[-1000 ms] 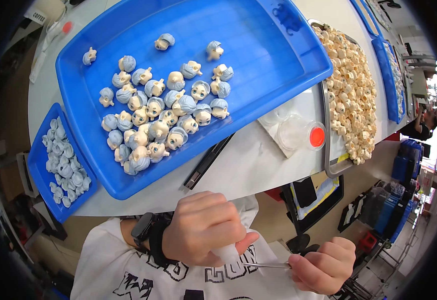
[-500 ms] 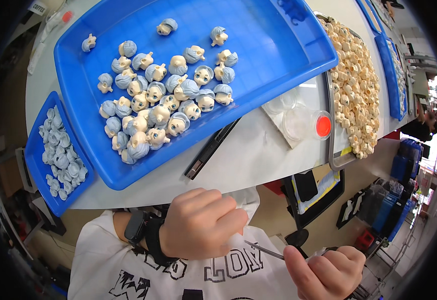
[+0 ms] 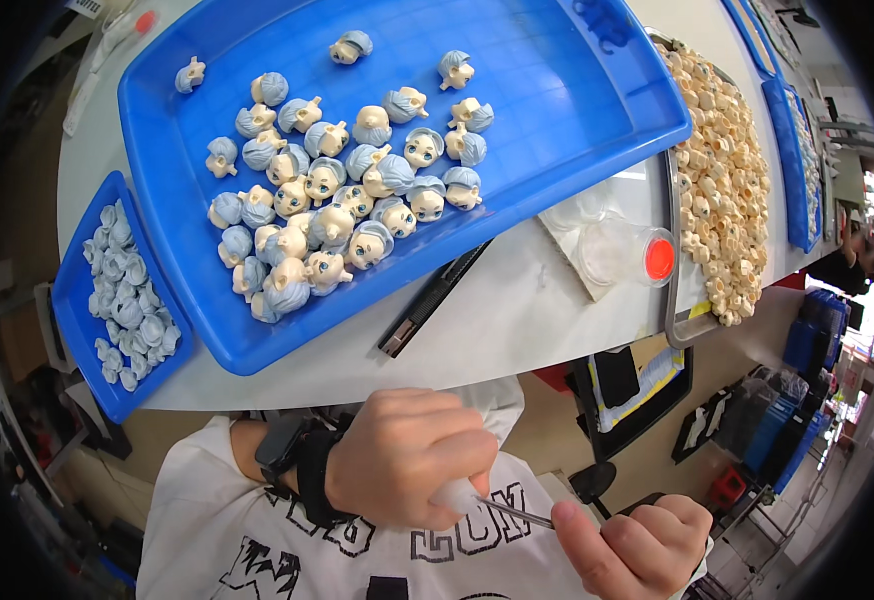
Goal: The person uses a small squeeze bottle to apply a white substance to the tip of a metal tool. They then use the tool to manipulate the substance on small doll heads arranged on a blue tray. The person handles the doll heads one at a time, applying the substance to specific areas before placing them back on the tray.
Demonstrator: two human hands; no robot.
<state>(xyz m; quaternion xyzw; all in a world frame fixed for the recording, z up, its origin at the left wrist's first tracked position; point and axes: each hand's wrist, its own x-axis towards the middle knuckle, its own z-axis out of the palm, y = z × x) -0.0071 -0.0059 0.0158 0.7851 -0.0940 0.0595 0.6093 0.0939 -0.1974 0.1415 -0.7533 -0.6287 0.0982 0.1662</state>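
Close to my body, my left hand (image 3: 412, 455) is closed around a small rounded white piece (image 3: 455, 495), most of it hidden by the fingers. A thin metal tool (image 3: 515, 512) runs from that piece to my right hand (image 3: 637, 545), which is closed on its other end. The tool's tip meets the white piece; whether it goes in cannot be made out. Beyond my hands, a large blue tray (image 3: 577, 185) holds many doll heads (image 3: 372, 245) with light-blue hair and painted faces, some turned over.
A smaller blue tray (image 3: 179, 365) of light-blue hair parts stands at the left. A black utility knife (image 3: 427, 310) lies below the large tray. At the right are a clear bottle with a red cap (image 3: 660, 259) and a metal tray (image 3: 673, 300) of beige parts.
My right hand has moved left, closer to my left hand, and less of the tool shows between them. More of the white piece is visible. The whole view has shifted slightly.
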